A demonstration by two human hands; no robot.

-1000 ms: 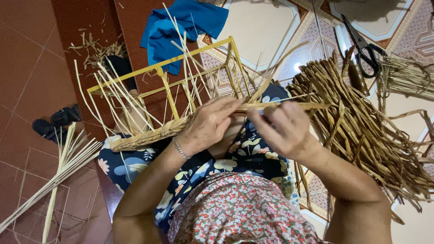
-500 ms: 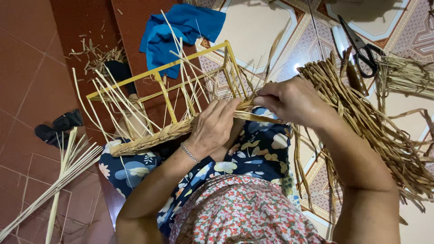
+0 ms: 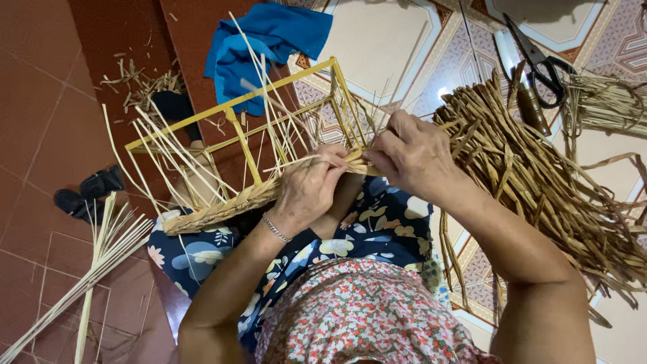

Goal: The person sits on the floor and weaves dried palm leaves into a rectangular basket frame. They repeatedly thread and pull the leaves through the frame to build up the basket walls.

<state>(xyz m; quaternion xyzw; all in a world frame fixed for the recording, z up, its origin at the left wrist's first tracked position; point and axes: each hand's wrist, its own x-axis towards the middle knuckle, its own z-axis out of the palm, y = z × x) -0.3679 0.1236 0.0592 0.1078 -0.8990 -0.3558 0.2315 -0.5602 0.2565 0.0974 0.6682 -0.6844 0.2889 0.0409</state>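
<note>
— Basket frame (image 3: 296, 101) first: where are your fingers on it?

— Your left hand (image 3: 311, 189) closes its fingers around the woven rim (image 3: 222, 210), pinching the braided straw where the weave ends. Your right hand (image 3: 411, 156) meets it just beside, fingertips curled tight on the same flat strand (image 3: 357, 162). Both grips are nearly shut, with only the straw between the pads.

— And the frame itself?

— You have it tilted across your lap, its yellow bars open and box-shaped. Thin pale reeds (image 3: 168, 155) stand up through it and fan outward. Nothing else lies inside it that can be made out.

— What sits around you?

— A thick bundle of dried straw strips (image 3: 539, 182) spreads at your right arm, touching your forearm. Beyond it lie black-handled scissors (image 3: 539, 64) and a brown-handled tool (image 3: 529, 108) just beside them. A blue cloth (image 3: 263, 47) lies past the frame. Long pale sticks (image 3: 87, 269) lie to your left, near a dark pair of sandals (image 3: 87, 195).

— The floor?

— Patterned cream tiles (image 3: 384, 40) lie on your right and plain red-brown tiles (image 3: 40, 101) on your left, with straw scraps (image 3: 141, 84) scattered on the red.
</note>
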